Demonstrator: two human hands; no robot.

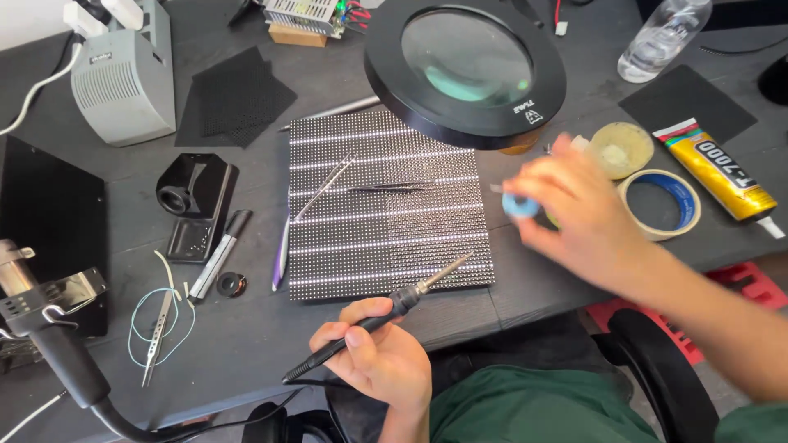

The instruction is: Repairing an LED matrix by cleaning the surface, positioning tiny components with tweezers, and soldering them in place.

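Note:
My left hand (379,354) grips a black soldering iron (386,313) by its handle, tip pointing up-right over the lower right corner of a square LED matrix panel (386,238). My right hand (570,215), blurred, hovers just right of the panel and pinches a small blue round object (520,205). Black tweezers (390,188) and a silver pair (326,185) lie on the panel. A round black magnifier lamp (466,66) hangs over the panel's top right corner.
Right of my hand sit a masking tape roll (659,232), a round yellowish tin (621,148), a yellow glue tube (724,168) and a plastic bottle (663,37). On the left are a grey fume extractor (123,78), a black stand (195,205), wire and tweezers (158,328).

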